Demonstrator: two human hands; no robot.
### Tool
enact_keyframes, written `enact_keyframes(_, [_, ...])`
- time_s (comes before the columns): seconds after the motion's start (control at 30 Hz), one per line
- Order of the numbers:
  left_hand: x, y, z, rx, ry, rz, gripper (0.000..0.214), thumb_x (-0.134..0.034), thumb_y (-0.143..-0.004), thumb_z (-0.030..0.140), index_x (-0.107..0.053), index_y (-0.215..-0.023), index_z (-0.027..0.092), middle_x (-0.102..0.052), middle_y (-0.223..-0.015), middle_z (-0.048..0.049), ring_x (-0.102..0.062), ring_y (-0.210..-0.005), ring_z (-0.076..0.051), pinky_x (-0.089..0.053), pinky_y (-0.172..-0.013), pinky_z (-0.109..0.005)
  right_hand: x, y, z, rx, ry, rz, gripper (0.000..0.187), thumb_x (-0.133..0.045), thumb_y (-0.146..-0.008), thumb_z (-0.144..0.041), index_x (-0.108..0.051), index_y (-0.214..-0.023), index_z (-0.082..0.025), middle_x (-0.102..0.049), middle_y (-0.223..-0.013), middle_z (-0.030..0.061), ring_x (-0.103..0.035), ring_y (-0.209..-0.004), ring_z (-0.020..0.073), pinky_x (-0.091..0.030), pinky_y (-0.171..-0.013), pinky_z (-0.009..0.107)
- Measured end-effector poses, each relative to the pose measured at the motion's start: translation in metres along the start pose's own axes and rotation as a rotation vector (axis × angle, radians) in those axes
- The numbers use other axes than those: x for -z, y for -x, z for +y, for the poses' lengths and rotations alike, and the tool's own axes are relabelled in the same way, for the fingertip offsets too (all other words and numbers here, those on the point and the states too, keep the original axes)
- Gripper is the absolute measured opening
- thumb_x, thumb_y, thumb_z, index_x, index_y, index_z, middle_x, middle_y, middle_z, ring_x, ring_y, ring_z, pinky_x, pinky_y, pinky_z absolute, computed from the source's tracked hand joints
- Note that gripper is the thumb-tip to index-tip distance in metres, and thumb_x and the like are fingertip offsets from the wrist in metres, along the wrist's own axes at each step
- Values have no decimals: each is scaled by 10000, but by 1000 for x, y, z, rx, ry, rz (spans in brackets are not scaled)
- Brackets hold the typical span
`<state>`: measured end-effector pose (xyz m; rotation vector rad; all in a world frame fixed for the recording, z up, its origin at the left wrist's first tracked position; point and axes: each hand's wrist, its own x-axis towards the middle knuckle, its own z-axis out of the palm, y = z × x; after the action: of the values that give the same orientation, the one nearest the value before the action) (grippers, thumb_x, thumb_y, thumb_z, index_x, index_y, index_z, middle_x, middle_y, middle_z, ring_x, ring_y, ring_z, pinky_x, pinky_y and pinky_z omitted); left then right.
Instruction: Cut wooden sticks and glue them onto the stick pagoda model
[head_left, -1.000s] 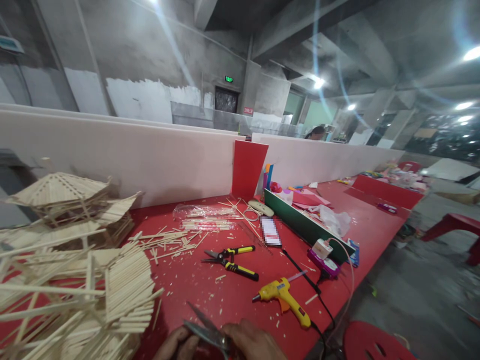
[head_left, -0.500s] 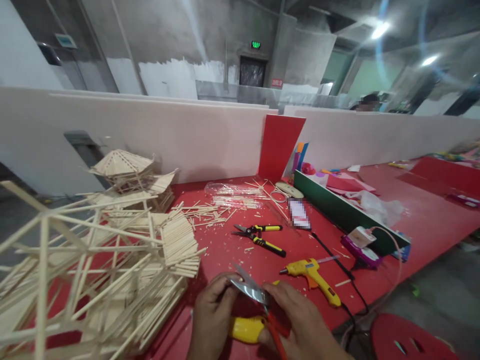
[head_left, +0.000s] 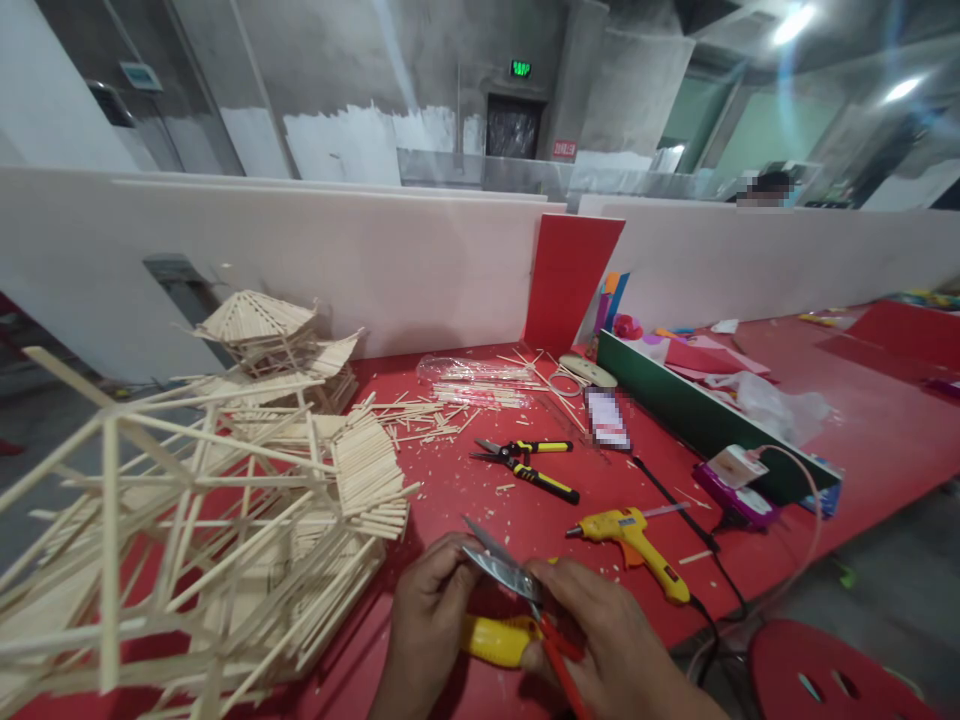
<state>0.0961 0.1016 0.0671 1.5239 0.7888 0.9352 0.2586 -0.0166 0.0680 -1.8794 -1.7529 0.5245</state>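
My right hand point(head_left: 604, 625) grips a pair of scissors point(head_left: 501, 573) with silver blades and red handles. The blades point away to the left, slightly apart. Beside them my left hand point(head_left: 429, 610) is closed, its thumb and fingertips pinched by the blades; anything between them is too small or hidden to make out. Below the scissors lies a smooth yellow object point(head_left: 499, 640), partly covered by my hands. Farther off rest cutting pliers point(head_left: 525, 468) with black-and-yellow handles, jaws apart. To the right lies a yellow glue gun point(head_left: 630, 540) with a stick in its back.
A wooden stick model point(head_left: 367, 465) with a pavilion point(head_left: 259, 325) fills the left. Loose sticks point(head_left: 427, 420) and scraps lie on the red table point(head_left: 442, 500). Right of these are a phone point(head_left: 607, 418), a green board point(head_left: 697, 420), a purple power strip point(head_left: 739, 500), cables and a red stool point(head_left: 825, 670).
The view has shifted slightly, so the table things sit a little farther right and higher. Both hands keep nearly the same pose, and the scissors are still at the left fingertips.
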Motion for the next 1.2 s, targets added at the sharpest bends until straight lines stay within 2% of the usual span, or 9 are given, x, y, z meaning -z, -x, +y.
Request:
enact_keyframes(0.2, [3,0,-1,-18,-26,-43,206,-586,-854,243,-682,-685,175,-628,-674,-16,-587,-642,-163,-450,-610,-231,-2,0,3,-20,23,-27,447,-665,-820,-463,-585,-1188,-222,-648,-908,60,-628,-771,203,-461,-670,289])
enact_keyframes(0.33, [5,1,-2,17,-87,-102,275,-575,-879,286,-647,-639,173,-578,-609,-7,-556,-585,-151,-410,-568,-228,-3,0,4,-25,-43,-37,277,-634,-853,-470,-598,-957,-216,-623,-777,19,-596,-678,169,-422,-623,259])
enact_keyframes(0.4, [6,1,-2,29,-102,-119,305,-572,-888,314,-630,-624,174,-561,-595,-4,-543,-575,-149,-400,-562,-230,-3,1,3,-19,-76,-41,259,-615,-868,-477,-575,-867,-221,-606,-735,3,-573,-642,153,-406,-607,248])
enact_keyframes(0.63, [6,1,-1,13,-43,-136,267,-543,-910,313,-642,-701,180,-569,-664,-2,-533,-615,-149,-403,-584,-235,-3,2,5,78,-24,40,376,-643,-844,-481,-586,-1114,-226,-636,-853,32,-599,-722,172,-417,-628,251])
enact_keyframes(0.9, [12,1,-3,7,-92,-179,318,-526,-924,330,-588,-648,184,-518,-628,8,-495,-598,-144,-364,-569,-235,-2,1,1,148,-104,52,264,-597,-875,-465,-613,-989,-228,-628,-774,9,-570,-633,147,-410,-587,230])
enact_keyframes(1.07, [13,1,-5,32,-110,-174,341,-527,-920,340,-579,-623,181,-507,-613,6,-481,-588,-142,-359,-562,-237,-5,1,2,120,-98,56,239,-624,-864,-447,-616,-944,-222,-631,-742,3,-573,-620,143,-403,-571,223])
enact_keyframes(1.2, [10,0,-3,68,-96,-151,337,-567,-896,362,-606,-617,176,-513,-592,6,-480,-568,-136,-368,-554,-234,-10,3,5,77,-155,12,217,-583,-901,-432,-608,-868,-219,-638,-715,-3,-569,-595,132,-383,-548,215])
